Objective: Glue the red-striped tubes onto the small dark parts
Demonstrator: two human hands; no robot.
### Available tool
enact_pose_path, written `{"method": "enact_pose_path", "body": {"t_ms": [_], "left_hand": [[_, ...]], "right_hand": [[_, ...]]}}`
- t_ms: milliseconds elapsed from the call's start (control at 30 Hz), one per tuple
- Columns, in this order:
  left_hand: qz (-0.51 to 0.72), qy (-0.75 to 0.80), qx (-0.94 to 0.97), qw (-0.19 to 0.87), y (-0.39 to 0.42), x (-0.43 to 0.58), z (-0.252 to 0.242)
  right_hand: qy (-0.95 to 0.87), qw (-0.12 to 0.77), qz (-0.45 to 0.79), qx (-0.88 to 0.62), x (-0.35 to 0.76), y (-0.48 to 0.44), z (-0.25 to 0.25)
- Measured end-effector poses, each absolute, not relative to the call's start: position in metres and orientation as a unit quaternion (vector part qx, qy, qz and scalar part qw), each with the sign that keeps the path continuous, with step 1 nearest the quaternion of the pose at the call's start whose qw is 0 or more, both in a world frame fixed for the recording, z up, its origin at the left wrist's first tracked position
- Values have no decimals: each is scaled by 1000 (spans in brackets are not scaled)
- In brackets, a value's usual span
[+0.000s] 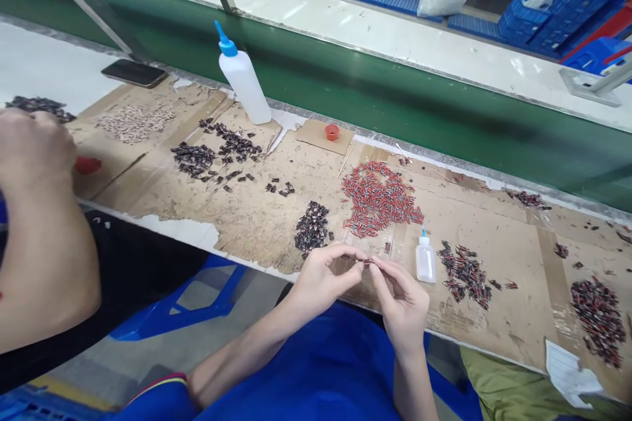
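Conveyor belt, green rubber, runs along the far edge of the tabletop, which is covered with worn brown taped cardboard. A co-worker's bare forearm is at the left end, not our person's.

Tall white plastic squeeze bottle with a blue nozzle stands upright at the far edge, left of centre. A heap of small red cylindrical parts lies mid-table. A heap of small dark glossy parts sits just left of it, near the front edge. A mixed dark-and-red heap lies to the right. A small clear dropper bottle with a blue tip stands upright between the red heap and the mixed one, just beside the right hand.

Left hand and right hand meet just off the front edge, over the lap. Both pinch narrow, thumb against forefinger, on one tiny dark-and-red part, held level between the fingertips, one hand at each end. The other fingers are curled clear.

My read is they're mating or seating two small pieces. To do it well:
- keep the axes in line and push straight, no twist
- hold back from the joint so it stays in view
- brace the wrists against the front edge, since there's no support now
- work over the cardboard, not the lap, so a dropped part isn't lost
- leave the dropper bottle upright and clear of the elbow
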State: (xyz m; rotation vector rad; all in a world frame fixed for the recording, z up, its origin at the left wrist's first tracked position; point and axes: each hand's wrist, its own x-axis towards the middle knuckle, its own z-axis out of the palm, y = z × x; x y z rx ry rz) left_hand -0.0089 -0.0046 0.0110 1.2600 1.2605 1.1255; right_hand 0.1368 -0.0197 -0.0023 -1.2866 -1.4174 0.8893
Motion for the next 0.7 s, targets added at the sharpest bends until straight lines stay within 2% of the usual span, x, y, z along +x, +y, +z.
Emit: {"method": "enact_pose_path", "body": {"t_ms": [233,367,433,500,567,700], "left_hand": [[445,511,579,452,-3,-5,11],[426,444,628,477,2,11,9],[394,421,671,467,6,14,3],[372,435,709,411,11,8,-6],[370,493,719,321,18,-8,-17],[317,604,716,148,29,-46,-31]], "right_hand": [[-591,492,382,-512,144,-15,0],[-606,498,344,-516,172,-13,-1],[-572,516,292,-566,193,-12,-3],[-505,555,191,-633,213,-12,-4],[-483,544,95,-680,229,-12,-4],[-575,387,-20,-720,233,-10,-12]]}}
